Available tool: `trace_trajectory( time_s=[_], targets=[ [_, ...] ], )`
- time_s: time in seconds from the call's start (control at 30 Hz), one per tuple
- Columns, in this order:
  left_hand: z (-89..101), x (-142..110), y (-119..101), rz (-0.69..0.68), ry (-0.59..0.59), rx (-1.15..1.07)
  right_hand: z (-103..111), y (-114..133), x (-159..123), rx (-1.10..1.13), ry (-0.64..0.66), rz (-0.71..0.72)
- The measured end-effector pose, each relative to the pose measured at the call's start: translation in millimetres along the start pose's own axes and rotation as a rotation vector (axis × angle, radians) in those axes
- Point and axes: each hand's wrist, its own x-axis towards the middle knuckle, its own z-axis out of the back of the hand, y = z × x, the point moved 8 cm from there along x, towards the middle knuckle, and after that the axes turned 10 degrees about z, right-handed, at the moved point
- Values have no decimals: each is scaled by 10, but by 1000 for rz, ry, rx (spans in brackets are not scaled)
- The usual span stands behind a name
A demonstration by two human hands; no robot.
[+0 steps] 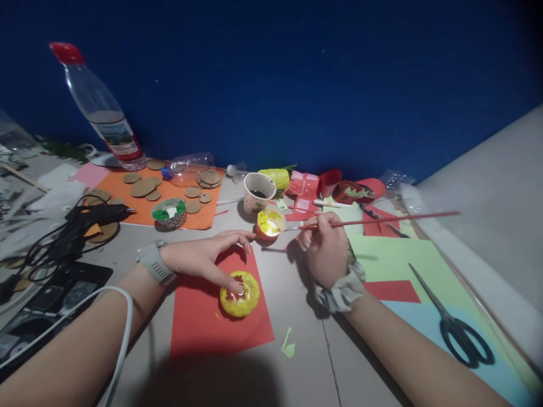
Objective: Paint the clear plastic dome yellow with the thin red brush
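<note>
A thin red paintbrush (384,220) is pinched in my right hand (326,249), its bristles at a small cup of yellow paint (268,234). My left hand (207,254) has its fingers spread. Its thumb rests on a clear, round plastic piece painted yellow around the edge (250,299), which lies on a red paper sheet (199,328). The left index fingertip reaches the side of the paint cup; whether it touches, I cannot tell. Just behind stands a patterned paper cup (253,203) with dark liquid inside.
Left are a tall bottle (114,133), a green paint cup (172,217), cardboard discs (143,187) on orange paper (203,217), and a glue gun (106,212) with cables. Scissors (449,325) lie on coloured paper at right. A blue wall (271,85) closes the back.
</note>
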Motion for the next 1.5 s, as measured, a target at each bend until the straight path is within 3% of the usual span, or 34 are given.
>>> trace_trajectory(
  time_s=[0.1,0.2,0.57,0.9,1.07,1.5],
  targets=[
    [-3,1,-1,-10,5,-28,-107,23,-141,217,-1,-150],
    [-1,1,-12,-28,-1,-29,-258,73,-279,311,95,-209],
    [-8,12,-15,-36,0,-5,-413,-1,-542,332,327,-303],
    [-13,22,-18,-40,6,-7,-431,46,-450,488,260,-262],
    [-13,18,-22,-41,6,-11,-462,9,-486,470,282,-335],
    [-16,24,-12,-37,12,-22,-448,-19,-509,445,316,-337]
  ],
)
